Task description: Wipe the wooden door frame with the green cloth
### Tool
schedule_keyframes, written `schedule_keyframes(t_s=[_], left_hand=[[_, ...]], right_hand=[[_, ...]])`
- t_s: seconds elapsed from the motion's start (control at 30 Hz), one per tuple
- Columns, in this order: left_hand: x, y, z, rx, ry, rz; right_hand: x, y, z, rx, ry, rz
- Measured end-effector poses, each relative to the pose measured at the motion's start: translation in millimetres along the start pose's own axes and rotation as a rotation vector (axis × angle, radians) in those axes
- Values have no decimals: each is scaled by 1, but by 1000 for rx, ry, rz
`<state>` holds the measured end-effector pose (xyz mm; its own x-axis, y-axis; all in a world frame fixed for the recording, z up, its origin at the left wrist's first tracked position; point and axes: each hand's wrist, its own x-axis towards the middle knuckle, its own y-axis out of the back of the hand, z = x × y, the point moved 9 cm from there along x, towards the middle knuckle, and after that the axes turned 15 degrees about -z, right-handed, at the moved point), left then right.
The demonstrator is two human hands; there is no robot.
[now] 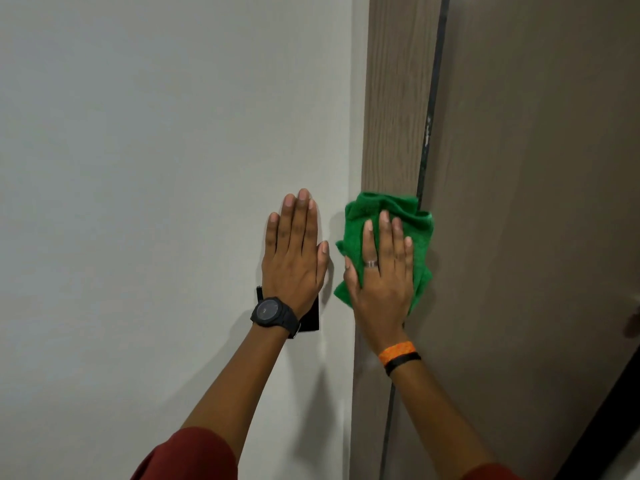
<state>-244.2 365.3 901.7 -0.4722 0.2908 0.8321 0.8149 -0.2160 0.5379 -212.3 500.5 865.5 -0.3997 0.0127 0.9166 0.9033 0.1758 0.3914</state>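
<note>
The wooden door frame [398,98] runs as a vertical grey-brown strip right of centre, between the white wall and the door. A crumpled green cloth [360,216] lies flat against the frame at mid height. My right hand [381,271] presses on the cloth with fingers spread and pointing up, a ring on one finger. My left hand [294,251] rests flat and bare on the wall just left of the frame, fingers together, a black watch on the wrist.
The white wall [156,168] fills the left half. A brown door [536,202] fills the right, with a dark gap [427,133] along the frame. A small black panel [311,317] sits on the wall partly behind my left wrist.
</note>
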Motion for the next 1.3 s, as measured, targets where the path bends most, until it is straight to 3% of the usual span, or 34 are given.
schedule_keyframes(t_s=[0.17,0.33,0.6,0.73,1.07,1.3], left_hand=[[-8,-5,-3,-2,8,-21],[-15,-8,-3,-3,-2,-40],[-10,-2,-4,10,-61,-54],[2,5,-10,39,-69,-54],[-21,-6,-8,11,-77,-73],[-32,-7,-9,11,-88,-100]], right_hand=[[-75,-33,5,-49,17,-101],[-89,-38,5,-74,-8,-118],[29,12,0,-2,-7,31],[41,18,-2,34,-6,49],[-88,-38,7,133,17,-122],[-143,-59,11,139,9,-123]])
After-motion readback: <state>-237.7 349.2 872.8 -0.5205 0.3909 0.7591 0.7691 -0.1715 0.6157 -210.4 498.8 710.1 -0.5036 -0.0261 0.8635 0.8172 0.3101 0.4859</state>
